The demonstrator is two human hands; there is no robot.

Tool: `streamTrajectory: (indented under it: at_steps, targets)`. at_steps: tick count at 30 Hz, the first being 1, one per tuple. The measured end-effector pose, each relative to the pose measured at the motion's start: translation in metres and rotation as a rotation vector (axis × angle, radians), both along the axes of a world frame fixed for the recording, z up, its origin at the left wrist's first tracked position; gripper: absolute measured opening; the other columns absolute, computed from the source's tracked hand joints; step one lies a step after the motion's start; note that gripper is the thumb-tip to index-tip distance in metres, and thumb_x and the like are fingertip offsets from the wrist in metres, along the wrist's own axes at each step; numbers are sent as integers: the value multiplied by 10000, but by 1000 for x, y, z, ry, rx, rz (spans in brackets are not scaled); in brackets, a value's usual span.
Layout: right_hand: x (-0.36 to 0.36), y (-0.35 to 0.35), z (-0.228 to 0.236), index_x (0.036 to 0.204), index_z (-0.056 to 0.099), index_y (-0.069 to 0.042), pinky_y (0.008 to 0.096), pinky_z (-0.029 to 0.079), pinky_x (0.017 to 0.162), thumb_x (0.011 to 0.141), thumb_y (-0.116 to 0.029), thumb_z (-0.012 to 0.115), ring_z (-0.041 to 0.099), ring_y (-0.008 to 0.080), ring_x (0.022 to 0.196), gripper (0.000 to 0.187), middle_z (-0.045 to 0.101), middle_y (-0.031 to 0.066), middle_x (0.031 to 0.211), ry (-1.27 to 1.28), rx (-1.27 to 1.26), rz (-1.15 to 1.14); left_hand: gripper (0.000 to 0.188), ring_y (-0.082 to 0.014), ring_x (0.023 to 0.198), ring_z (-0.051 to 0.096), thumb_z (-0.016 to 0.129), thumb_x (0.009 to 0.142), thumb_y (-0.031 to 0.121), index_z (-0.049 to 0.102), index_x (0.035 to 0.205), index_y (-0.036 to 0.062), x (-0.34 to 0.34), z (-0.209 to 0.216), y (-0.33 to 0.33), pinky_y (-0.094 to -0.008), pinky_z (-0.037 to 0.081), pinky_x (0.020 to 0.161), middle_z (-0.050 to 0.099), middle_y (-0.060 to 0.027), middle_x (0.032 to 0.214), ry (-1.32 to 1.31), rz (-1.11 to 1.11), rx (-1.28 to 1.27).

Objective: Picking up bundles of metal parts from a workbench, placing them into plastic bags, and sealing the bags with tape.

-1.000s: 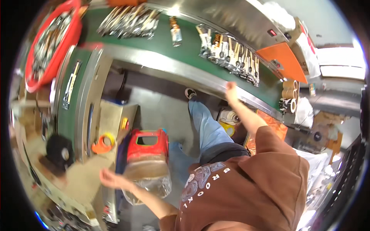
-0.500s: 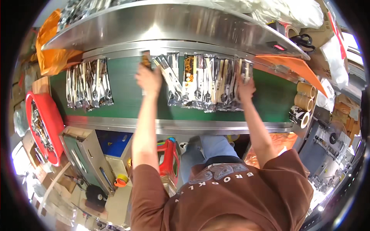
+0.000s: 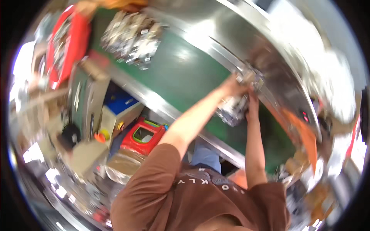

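Gripping one clear packet [image 3: 233, 109] between them: left hand [image 3: 236, 84] closed above, right hand [image 3: 252, 104] closed just beside, equally near.

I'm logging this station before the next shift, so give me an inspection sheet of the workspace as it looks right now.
Surface: green belt with a shiny metal edge, blurred by motion.
Job's things: bundle of clear packets near the belt's far rail.
Clutter: heap of packets up the belt; red tray at the far left.
Hands: left hand and right hand both at the bundle; grip too blurred to judge.
Cables: nothing seen.
Surroundings: red box, blue bin and cardboard box below the belt; orange sheet at right.
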State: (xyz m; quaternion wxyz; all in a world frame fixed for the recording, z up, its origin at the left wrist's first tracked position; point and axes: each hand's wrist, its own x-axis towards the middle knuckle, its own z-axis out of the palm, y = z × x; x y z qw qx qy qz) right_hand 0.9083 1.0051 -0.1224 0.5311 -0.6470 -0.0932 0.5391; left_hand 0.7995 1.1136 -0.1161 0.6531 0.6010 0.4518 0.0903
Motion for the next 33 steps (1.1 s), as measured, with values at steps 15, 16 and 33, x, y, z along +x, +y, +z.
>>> streamTrajectory:
  at_steps: [15, 16, 33]
  targets:
    - [-555, -156, 189, 1222, 430, 0, 354, 409, 837, 754, -310, 695, 491, 223, 985, 621, 493, 107, 1121, 281, 665, 1189, 622, -259, 1064, 506, 675, 749, 251, 390, 1242, 2, -531, 246, -330, -348, 392, 908, 506, -165, 1176, 462, 1403, 749]
    - [-603, -184, 184, 1144, 486, -1, 354, 415, 816, 744, -259, 697, 516, 239, 944, 520, 528, 114, 1072, 191, 826, 1102, 570, -247, 1028, 513, 660, 767, 228, 404, 1219, -7, -557, 264, -356, -344, 398, 889, 515, -150, 1150, 384, 1508, 715]
    - [-677, -181, 121, 1104, 517, -4, 373, 375, 938, 777, -220, 601, 478, 322, 1089, 401, 518, 179, 1133, -193, 874, 1592, 428, -285, 1068, 453, 544, 821, 58, 374, 1197, -55, -701, 78, -374, -369, 388, 916, 399, -221, 1208, 826, 1898, 604]
